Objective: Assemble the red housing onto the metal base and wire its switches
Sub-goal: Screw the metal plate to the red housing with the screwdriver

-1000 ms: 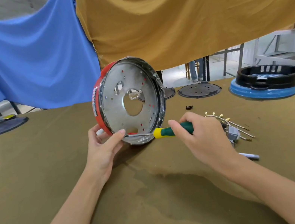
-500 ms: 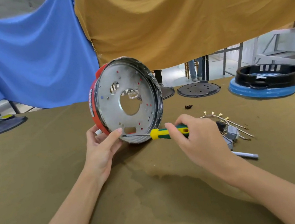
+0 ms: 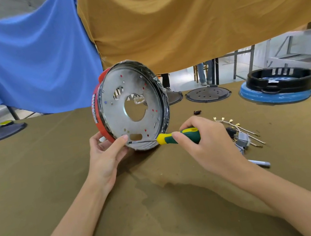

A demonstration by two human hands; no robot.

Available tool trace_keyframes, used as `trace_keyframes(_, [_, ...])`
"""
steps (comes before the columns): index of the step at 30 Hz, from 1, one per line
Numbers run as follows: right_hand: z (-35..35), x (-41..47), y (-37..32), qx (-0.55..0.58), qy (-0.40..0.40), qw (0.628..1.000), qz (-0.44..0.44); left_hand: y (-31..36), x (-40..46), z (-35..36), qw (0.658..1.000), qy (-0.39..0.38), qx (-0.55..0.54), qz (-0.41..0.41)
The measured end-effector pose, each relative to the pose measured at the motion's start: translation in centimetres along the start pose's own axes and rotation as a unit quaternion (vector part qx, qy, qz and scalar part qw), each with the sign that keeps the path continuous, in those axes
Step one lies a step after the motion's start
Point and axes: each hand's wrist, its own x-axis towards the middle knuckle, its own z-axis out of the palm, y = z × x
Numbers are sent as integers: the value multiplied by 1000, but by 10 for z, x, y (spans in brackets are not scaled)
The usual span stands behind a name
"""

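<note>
I read this as the fastening step: the red housing (image 3: 99, 119) is already seated behind the metal base (image 3: 138, 108), and the two stand together on edge near the middle of the surface (image 3: 36, 180), the plate's face turned toward me and a little to the right. My left hand (image 3: 105, 157) steadies the assembly at its lower left rim, fingers wrapped behind the red wall and the thumb pressed on the plate's lower edge. My right hand (image 3: 207, 144) is closed around the green and yellow handle of the screwdriver (image 3: 174, 136), whose thin shaft lies nearly level and points left, the tip sitting at the plate's bottom edge just beside my left thumb. I cannot make out a screw head under the tip, so I cannot tell whether the blade is engaged. The next move, as I judge it, calls for keeping the tip seated in its hole, holding the shaft square to the plate, and turning while the left hand stops the assembly from rolling on its rim. The wiring looks untouched: the switches with their wire leads (image 3: 241, 136) lie in a loose cluster on the surface just right of my right hand, with a pen (image 3: 260, 162) near them, so that part of the job is yet to come.
</note>
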Motion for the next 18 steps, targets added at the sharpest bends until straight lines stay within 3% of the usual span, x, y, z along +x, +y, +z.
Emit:
trace_keyframes(5, [2, 0, 0, 19, -4, 1000, 9, 1, -1, 1, 1000, 9, -8, -2])
trace_keyframes(10, [-3, 1, 1, 35, -63, 997, -11, 2, 0, 0, 999, 20, -41, -8])
trace_keyframes(18, [-4, 0, 3, 42, -53, 998, 15, -1, -1, 2, 1000, 16, -4, 9])
